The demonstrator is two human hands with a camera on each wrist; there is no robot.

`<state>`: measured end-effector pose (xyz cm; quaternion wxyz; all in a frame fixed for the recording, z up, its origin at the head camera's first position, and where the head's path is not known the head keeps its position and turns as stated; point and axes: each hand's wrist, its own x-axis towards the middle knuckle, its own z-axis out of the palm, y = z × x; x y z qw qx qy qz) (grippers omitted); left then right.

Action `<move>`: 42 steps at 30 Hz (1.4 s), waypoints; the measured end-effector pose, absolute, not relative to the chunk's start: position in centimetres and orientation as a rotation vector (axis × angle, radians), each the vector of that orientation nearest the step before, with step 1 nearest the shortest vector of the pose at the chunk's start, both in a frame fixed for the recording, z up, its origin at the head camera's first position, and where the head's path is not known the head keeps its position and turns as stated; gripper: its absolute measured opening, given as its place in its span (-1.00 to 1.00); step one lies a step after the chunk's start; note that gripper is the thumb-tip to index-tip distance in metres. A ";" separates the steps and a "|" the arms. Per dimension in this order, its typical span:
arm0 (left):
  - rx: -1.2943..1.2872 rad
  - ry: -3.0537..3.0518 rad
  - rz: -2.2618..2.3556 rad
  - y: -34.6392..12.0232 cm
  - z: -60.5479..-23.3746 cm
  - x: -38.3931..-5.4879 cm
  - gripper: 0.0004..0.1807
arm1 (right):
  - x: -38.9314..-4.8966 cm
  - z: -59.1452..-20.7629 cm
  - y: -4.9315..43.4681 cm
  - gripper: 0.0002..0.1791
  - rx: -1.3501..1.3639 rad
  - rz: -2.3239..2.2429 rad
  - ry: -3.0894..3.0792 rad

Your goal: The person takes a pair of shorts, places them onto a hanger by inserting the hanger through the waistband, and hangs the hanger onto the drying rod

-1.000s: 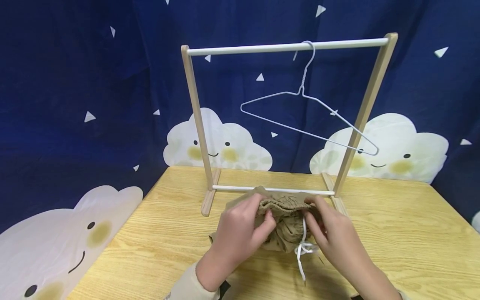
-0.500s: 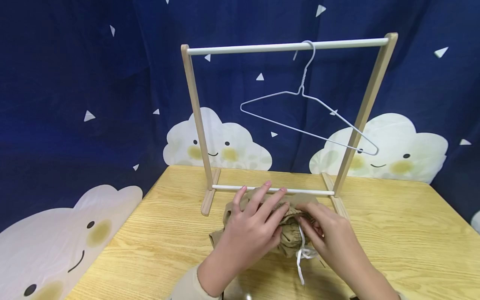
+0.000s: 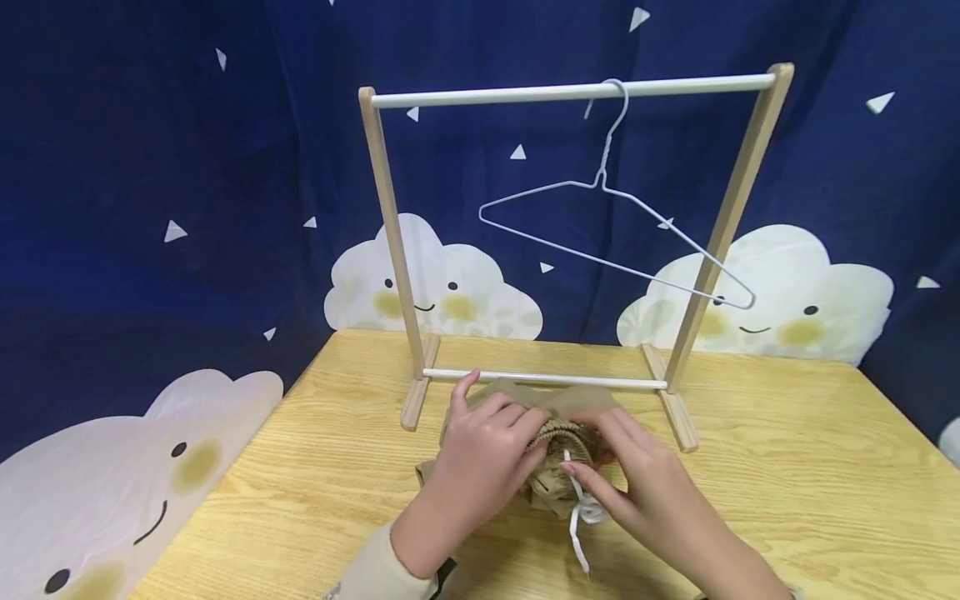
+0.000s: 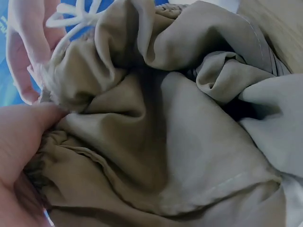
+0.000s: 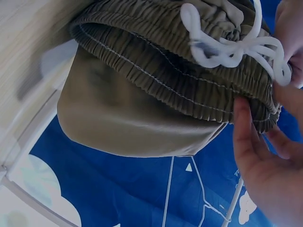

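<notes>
A bunched pair of khaki drawstring pants [image 3: 551,492] lies on the table before me, its far cloth near the rack's lower bar. My left hand [image 3: 480,454] grips the gathered waistband from the left, one finger raised. From the right, my right hand [image 3: 637,475] holds the waistband, its thumb by the white drawstring [image 3: 577,512]. In the right wrist view the elastic waistband [image 5: 142,71] gapes, and the drawstring is tied in a bow [image 5: 244,47]. Loose folds of cloth [image 4: 199,137] fill the left wrist view. Several fingertips are hidden in the fabric.
Behind the pants stands a small wooden rack [image 3: 731,208] with white bars. A white wire hanger [image 3: 600,254] hangs at a slant from its top bar [image 3: 487,97]. The wood-grain table [image 3: 795,467] meets a navy curtain [image 3: 187,150] with clouds.
The left hand first spread its fingers over the cloth, then curled them in at the waistband. The right hand has shifted left with the waistband and drawstring, its thumb now lower on the front.
</notes>
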<state>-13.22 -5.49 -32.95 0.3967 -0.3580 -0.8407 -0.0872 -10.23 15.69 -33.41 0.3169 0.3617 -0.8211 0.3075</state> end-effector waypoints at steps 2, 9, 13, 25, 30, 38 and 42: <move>-0.883 -2.126 -0.289 -5.6 -32.9 -13.3 -0.76 | -10.2 -33.5 15.6 -0.37 0.958 0.850 -2.184; -0.821 -2.098 -0.449 -5.7 -32.9 -13.4 -0.81 | -10.2 -34.2 15.2 -0.15 0.969 0.893 -2.298; -0.820 -2.100 -0.472 -5.7 -32.8 -13.3 -0.81 | -10.3 -34.5 15.2 -0.17 0.915 0.866 -2.290; -0.767 -2.116 -0.466 -6.1 -32.7 -13.6 -0.74 | -10.3 -33.3 16.0 -0.34 0.653 0.816 -2.267; -0.743 -2.109 -0.476 -6.2 -32.6 -13.8 -0.80 | -10.2 -32.6 16.3 -0.58 0.606 0.743 -2.157; -0.748 -2.106 -0.463 -6.1 -32.7 -13.9 -0.85 | -10.3 -32.5 16.7 -0.64 0.638 0.731 -2.078; -0.757 -2.115 -0.451 -6.1 -32.8 -14.0 -0.83 | -10.4 -32.5 16.8 -0.64 0.642 0.689 -2.110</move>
